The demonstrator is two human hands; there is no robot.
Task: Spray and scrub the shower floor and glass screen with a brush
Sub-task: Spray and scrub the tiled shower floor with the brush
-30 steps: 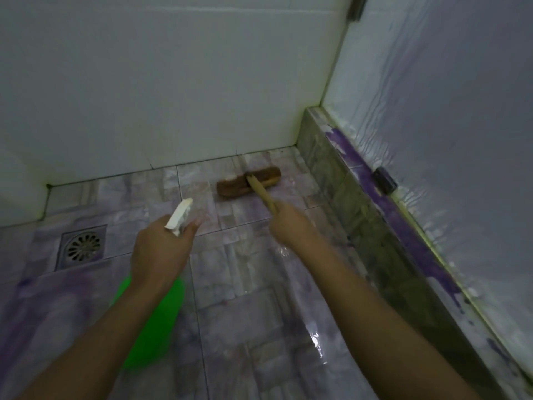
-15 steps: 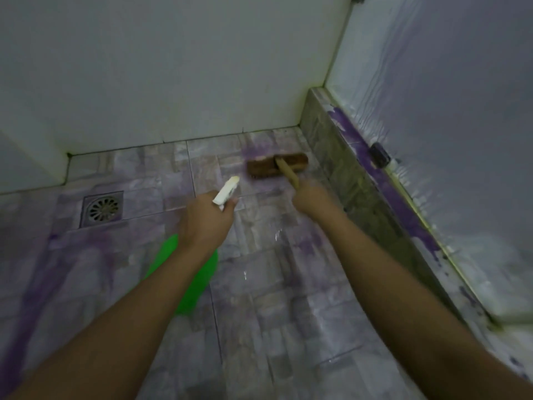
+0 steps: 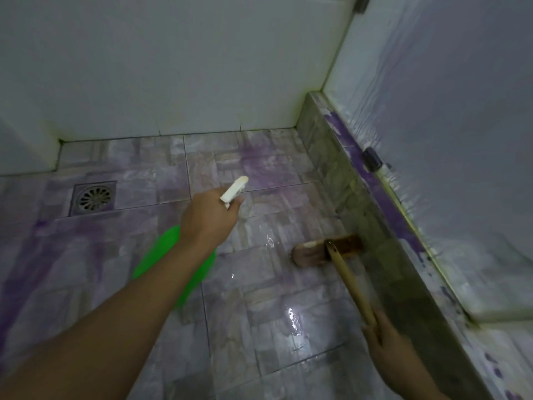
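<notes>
mid floor-scrub: right hand [image 3: 388, 339] clamped on wooden long-handled brush [image 3: 328, 249], left hand [image 3: 212, 219] gripping green spray bottle [image 3: 170, 262]; probably hit those purple patches next

Brush [image 3: 327, 249] on wet floor [image 3: 259, 327] (right-hand [image 3: 388, 346] grip)

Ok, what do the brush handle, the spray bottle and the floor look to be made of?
Brush handle: apparently wood, pale yellow-brown and matte. Spray bottle: likely plastic, a bright uniform green body with a white nozzle, mostly hidden behind the left hand. Floor: glazed tile, judging by grout lines and wet glare.
</notes>
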